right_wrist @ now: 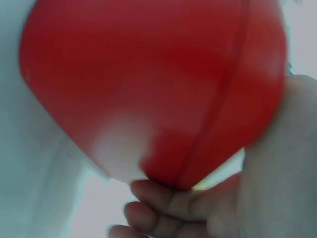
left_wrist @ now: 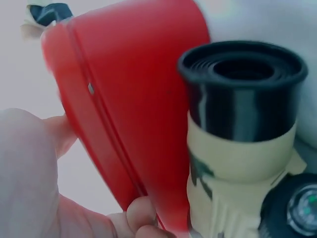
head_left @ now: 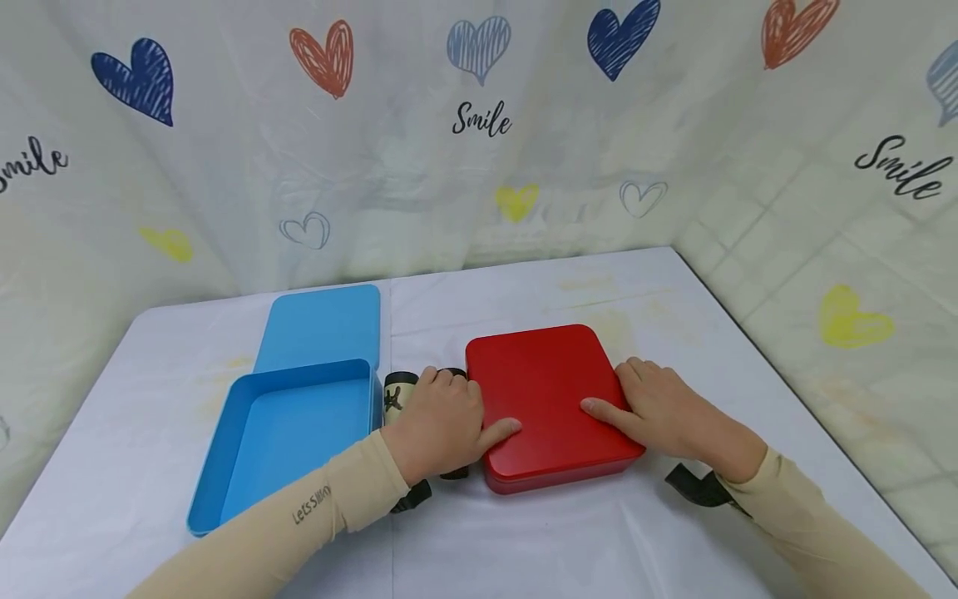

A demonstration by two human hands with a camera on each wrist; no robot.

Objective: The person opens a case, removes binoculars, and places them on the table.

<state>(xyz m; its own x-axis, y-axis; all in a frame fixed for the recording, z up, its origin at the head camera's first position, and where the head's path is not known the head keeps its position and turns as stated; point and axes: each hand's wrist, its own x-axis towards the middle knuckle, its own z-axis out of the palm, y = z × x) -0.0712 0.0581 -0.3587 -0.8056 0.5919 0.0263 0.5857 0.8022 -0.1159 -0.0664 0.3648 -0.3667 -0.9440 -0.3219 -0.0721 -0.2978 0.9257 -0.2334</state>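
A red rectangular box (head_left: 546, 383) with its lid on lies on the table between both hands. My left hand (head_left: 441, 424) grips its left side, thumb over the lid's edge and fingertips at the seam between lid and body in the left wrist view. On the opposite side my right hand (head_left: 669, 416) holds the box, thumb on top and fingers along the side wall; the right wrist view shows its fingertips (right_wrist: 148, 193) near a rounded corner. Beige and black binoculars (left_wrist: 237, 134) with a small compass (left_wrist: 302, 208) stand close beside the red box, partly hidden under my left hand in the head view.
An open blue box (head_left: 299, 441) stands left of the binoculars, its inside bare where visible. Behind it lies a flat blue lid (head_left: 322, 329). White cloth covers the table (head_left: 524, 549), and a printed curtain (head_left: 404, 166) hangs along the back and right.
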